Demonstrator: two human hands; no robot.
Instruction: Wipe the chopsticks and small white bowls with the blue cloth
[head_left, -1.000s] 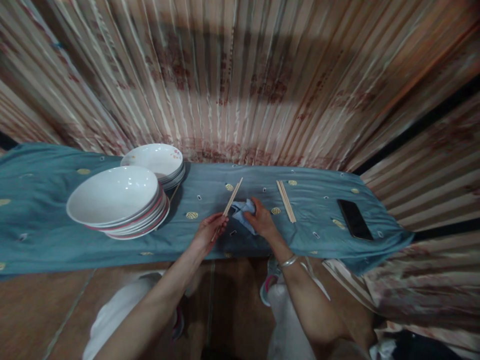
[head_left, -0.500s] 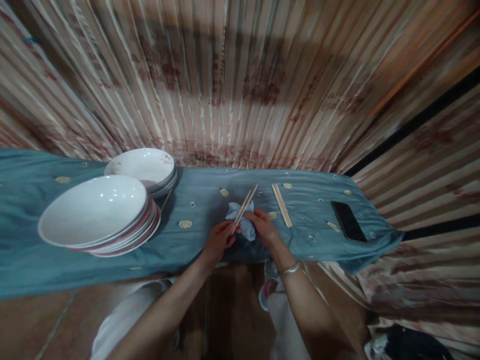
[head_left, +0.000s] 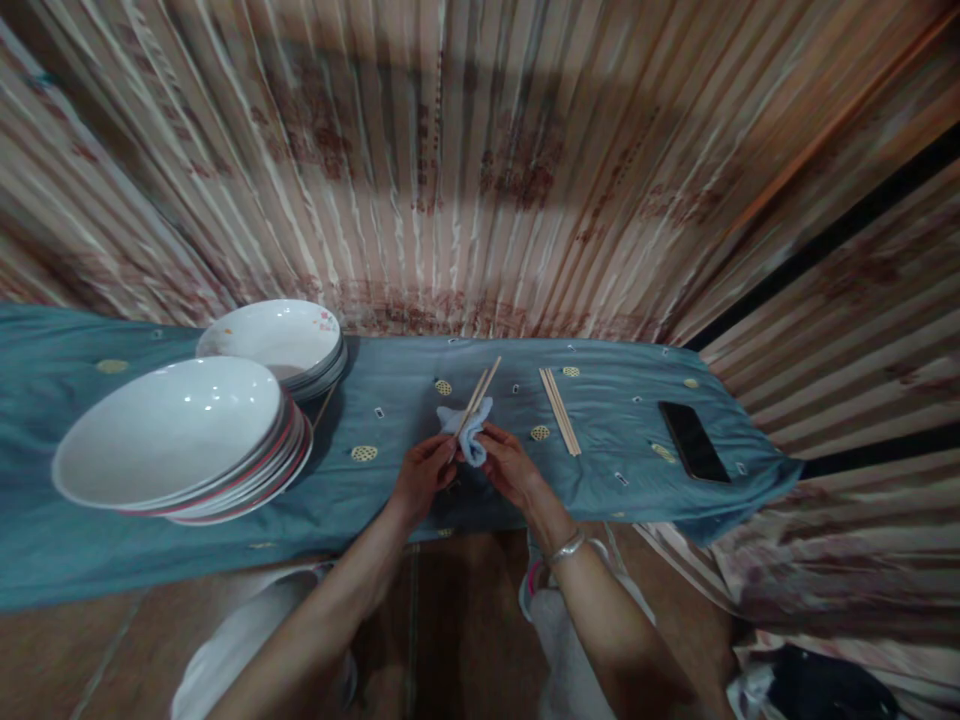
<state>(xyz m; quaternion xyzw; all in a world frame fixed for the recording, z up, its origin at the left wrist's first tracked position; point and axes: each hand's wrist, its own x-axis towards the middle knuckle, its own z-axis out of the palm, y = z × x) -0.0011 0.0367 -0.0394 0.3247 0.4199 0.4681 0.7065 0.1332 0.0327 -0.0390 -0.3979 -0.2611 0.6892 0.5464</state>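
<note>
Near the table's front edge, my left hand (head_left: 424, 474) is closed on the lower ends of a pair of chopsticks (head_left: 480, 392), which slant up and to the right. My right hand (head_left: 509, 466) pinches a light blue cloth (head_left: 474, 440), folded up under and against the chopsticks. Both hands are close together, the cloth between them. To the right of my hands, several more chopsticks (head_left: 560, 412) lie side by side on the blue tablecloth (head_left: 405, 370).
A stack of large white bowls (head_left: 169, 430) stands at the left, with a second stack of floral dishes (head_left: 274, 335) behind it. A thin stick (head_left: 324, 405) lies beside them. At the right lies a black phone (head_left: 694, 441). Pleated curtains (head_left: 480, 180) hang behind the table.
My hands have shifted slightly left with the chopsticks and cloth. The cloth is now gathered more closely around the chopsticks. The view has also moved a little.
</note>
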